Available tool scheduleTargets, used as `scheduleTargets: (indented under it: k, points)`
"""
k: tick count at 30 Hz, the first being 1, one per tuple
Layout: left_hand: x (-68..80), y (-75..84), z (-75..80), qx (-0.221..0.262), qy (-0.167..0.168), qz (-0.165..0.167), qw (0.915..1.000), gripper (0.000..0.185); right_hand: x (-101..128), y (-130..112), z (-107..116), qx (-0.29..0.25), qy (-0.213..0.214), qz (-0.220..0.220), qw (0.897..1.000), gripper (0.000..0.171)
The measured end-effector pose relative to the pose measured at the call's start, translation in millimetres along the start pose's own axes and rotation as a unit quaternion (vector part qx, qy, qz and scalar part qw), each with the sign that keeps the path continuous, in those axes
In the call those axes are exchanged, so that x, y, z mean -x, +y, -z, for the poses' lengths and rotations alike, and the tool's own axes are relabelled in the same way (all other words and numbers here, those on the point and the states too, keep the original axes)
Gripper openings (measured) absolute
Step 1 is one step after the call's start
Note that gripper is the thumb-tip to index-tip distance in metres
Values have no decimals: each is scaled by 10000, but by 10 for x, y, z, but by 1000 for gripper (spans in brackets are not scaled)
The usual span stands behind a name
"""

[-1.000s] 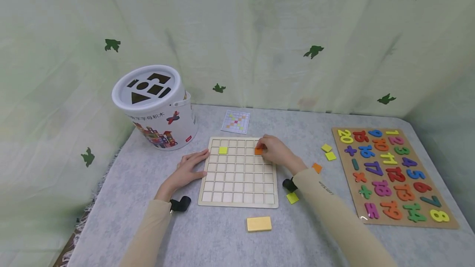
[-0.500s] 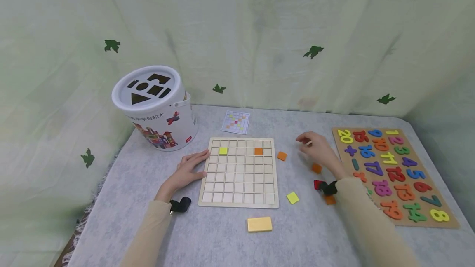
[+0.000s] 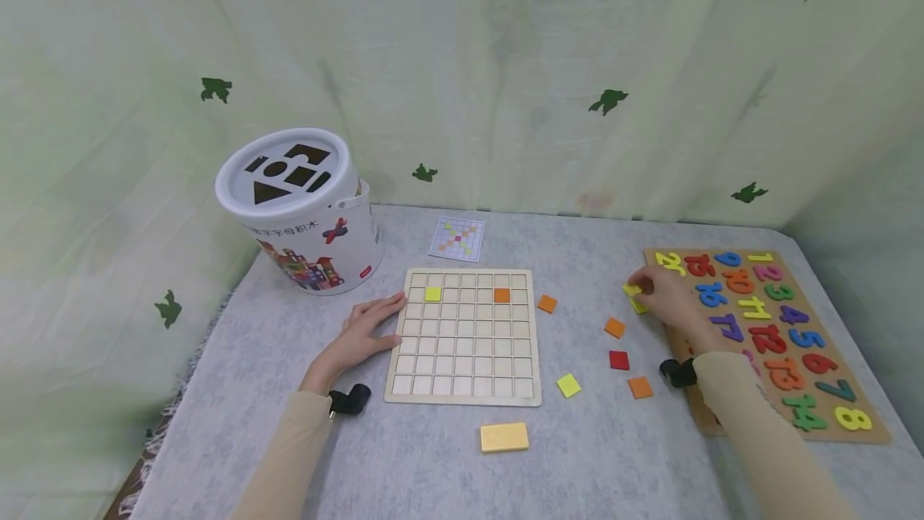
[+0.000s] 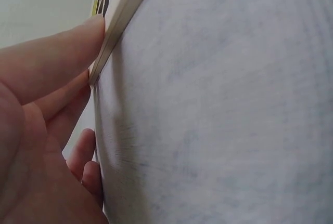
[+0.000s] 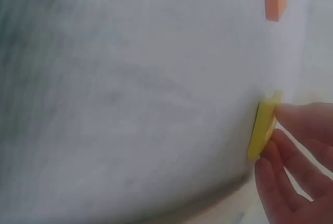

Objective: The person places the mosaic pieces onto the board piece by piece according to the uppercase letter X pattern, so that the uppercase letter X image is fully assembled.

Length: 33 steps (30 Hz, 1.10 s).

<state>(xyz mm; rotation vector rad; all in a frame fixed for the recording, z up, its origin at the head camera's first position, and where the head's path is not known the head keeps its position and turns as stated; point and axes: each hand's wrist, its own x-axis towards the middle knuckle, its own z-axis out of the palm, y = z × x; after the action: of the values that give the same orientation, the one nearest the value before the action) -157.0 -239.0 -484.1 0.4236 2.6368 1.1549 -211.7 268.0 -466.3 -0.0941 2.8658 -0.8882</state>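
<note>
Head view: right hand (image 3: 667,295) pinches yellow tile (image 3: 632,290) (table).

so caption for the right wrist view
Right hand pinching a yellow tile off the grey tablecloth.

My table, curtained off on all sides

I sit at a table (image 3: 447,472) spread with a mottled grey cloth, its frayed fringe (image 3: 169,416) hanging off the edge at 8 o'clock. A pale green curtain (image 3: 505,62) printed with dark green leaves (image 3: 609,100) falls in soft folds from 9 o'clock through 12 to 3, closing me in. The light is even and soft, with faint shadows only.
</note>
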Motion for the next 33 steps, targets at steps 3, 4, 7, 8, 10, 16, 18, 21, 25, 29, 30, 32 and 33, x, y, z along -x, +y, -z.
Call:
scheduleTargets:
  k: [3,4,7,8,10,16,18,21,25,29,30,32,33]
  points:
    - [-1,-9,-3,-27,4,-12,10000,67,-47,-25,-39,69,-38,-5,10000,22]
    - [-1,-12,-5,-38,9,-16,10000,67,-62,-37,-47,76,-62,8,10000,22]
    - [-3,-23,-10,-60,21,-31,10000,67,-96,-88,-72,140,-156,83,9997,23]
    - [-3,-26,-12,-54,27,-33,10000,67,-102,-112,-81,151,-179,115,9997,23]
    - [-5,-34,-17,-42,42,-39,10000,67,-114,-171,-102,179,-188,196,9995,23]
    - [-11,-49,-19,17,20,-113,9999,67,-121,-468,-236,-10,-179,577,9982,23]
    - [-10,-46,-18,46,2,-103,9999,67,-136,-600,-298,-97,-170,876,9960,21]
    - [-6,-33,-18,66,7,-91,9999,67,-155,-842,-392,-247,-267,1203,9921,19]
    - [-3,-28,-22,57,36,-76,9999,67,-181,-1166,-563,-400,-488,1592,9852,20]
    - [-3,-29,-23,25,35,-31,10000,67,-210,-1444,-779,-359,-624,2145,9741,20]
    - [-1,-28,-22,18,37,-20,10000,67,-217,-1508,-831,-296,-653,2292,9707,20]
    - [1,-22,-17,14,38,3,10000,67,-226,-1635,-923,-216,-754,2539,9640,20]
    - [3,-18,-14,13,41,12,10000,67,-233,-1692,-968,-154,-798,2648,9609,20]
